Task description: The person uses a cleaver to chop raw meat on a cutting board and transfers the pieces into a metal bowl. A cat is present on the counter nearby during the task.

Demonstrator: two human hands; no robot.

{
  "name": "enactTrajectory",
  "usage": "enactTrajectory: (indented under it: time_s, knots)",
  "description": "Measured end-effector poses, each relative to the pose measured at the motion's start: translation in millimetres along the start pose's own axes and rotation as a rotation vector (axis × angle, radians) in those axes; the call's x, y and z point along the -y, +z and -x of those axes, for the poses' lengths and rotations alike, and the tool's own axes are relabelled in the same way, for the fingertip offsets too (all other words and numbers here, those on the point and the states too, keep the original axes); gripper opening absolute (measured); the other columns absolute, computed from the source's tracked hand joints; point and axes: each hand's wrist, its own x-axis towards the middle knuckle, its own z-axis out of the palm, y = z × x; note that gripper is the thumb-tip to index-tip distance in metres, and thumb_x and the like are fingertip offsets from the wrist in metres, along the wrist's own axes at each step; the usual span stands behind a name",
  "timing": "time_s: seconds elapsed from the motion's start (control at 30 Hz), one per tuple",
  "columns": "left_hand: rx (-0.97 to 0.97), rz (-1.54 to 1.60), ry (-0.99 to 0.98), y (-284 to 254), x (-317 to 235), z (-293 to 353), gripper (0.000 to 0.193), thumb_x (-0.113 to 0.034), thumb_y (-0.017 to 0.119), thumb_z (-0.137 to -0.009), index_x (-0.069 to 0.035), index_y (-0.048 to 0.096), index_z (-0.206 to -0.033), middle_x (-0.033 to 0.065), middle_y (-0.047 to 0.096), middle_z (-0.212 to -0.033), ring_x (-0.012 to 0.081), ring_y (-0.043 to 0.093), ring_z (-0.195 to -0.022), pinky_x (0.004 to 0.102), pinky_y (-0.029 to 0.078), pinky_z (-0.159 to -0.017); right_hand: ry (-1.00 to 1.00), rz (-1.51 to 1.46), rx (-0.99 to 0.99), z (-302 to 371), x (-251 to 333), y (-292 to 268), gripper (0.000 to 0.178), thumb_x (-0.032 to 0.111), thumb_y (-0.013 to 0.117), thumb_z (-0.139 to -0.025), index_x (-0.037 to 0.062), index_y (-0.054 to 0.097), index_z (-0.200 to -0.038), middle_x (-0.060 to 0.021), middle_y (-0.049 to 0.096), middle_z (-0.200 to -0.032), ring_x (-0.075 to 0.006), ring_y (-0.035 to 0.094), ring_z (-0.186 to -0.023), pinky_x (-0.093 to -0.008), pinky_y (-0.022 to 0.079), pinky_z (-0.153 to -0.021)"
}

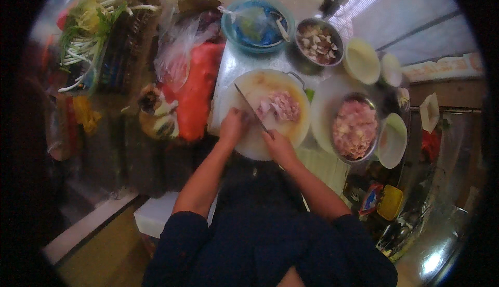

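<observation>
In my right hand [279, 146] is the handle of a knife [250, 107], its blade slanting up and to the left over a round white cutting board [254, 151]. My left hand [234, 126], fingers curled together, rests at the board's left side close to the blade; whatever it may grip is hidden. A small heap of cut pale pink meat [283, 106] lies on the board to the right of the blade. Further right, a metal bowl is heaped with raw pink meat [355, 128].
Behind the board stand a blue-green basin [233, 41] and a metal pot of pale chopped pieces [317, 42]. Light bowls [362, 61] line the right side. At left lie a red bag [200, 89], garlic-like bulbs [158, 113] and green onions [78, 58].
</observation>
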Motion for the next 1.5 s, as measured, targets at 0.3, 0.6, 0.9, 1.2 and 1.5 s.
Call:
enactTrajectory:
  time_s: [0.3, 0.6, 0.9, 1.2, 1.5]
  knots:
    - [0.090, -0.157, -0.016, -8, 7, -1, 0.034, -0.023, 0.083, -0.079, -0.008, 0.069, -0.106, 0.0200, 0.067, -0.108, 0.0428, 0.067, -0.099, 0.0530, 0.055, -0.084, 0.113, -0.031, 0.052, 88, -26, -29, 0.039, 0.038, 0.054, -0.107, 0.0026, 0.067, -0.119, -0.0248, 0.074, -0.100, -0.0462, 0.070, -0.093, -0.0531, 0.054, -0.084]
    - [0.148, -0.169, -0.115, -18, -2, 12, 0.037, -0.030, 0.084, -0.083, -0.005, 0.070, -0.107, 0.0207, 0.070, -0.098, 0.0424, 0.069, -0.092, 0.0504, 0.054, -0.081, 0.058, -0.096, 0.006, 13, -2, -8, 0.045, 0.042, 0.057, -0.104, 0.0000, 0.069, -0.115, -0.0276, 0.071, -0.101, -0.0462, 0.069, -0.097, -0.0518, 0.052, -0.084]
    - [0.023, 0.020, -0.045, -8, 8, 2, 0.038, -0.017, 0.087, -0.080, -0.003, 0.070, -0.111, 0.0185, 0.072, -0.106, 0.0357, 0.073, -0.093, 0.0456, 0.056, -0.082, 0.042, -0.135, 0.003, 34, 25, -47, 0.050, 0.047, 0.057, -0.104, 0.0037, 0.070, -0.126, -0.0229, 0.075, -0.105, -0.0431, 0.072, -0.101, -0.0494, 0.054, -0.090]
    - [-0.038, 0.007, -0.113, 0, 15, 15, 0.042, -0.018, 0.085, -0.082, -0.006, 0.067, -0.119, 0.0181, 0.069, -0.109, 0.0386, 0.069, -0.100, 0.0480, 0.056, -0.084, -0.353, -0.269, -0.129, 26, 79, -31, 0.050, 0.044, 0.055, -0.105, 0.0034, 0.063, -0.134, -0.0271, 0.073, -0.109, -0.0490, 0.069, -0.102, -0.0542, 0.053, -0.089]
    - [-0.055, -0.140, -0.197, -1, -12, 12, 0.038, -0.029, 0.078, -0.087, -0.008, 0.068, -0.117, 0.0189, 0.066, -0.111, 0.0412, 0.067, -0.101, 0.0519, 0.055, -0.088, -0.101, -0.057, 0.016, 0, 17, 8, 0.049, 0.046, 0.056, -0.104, -0.0008, 0.070, -0.114, -0.0295, 0.071, -0.101, -0.0498, 0.067, -0.098, -0.0533, 0.052, -0.086]
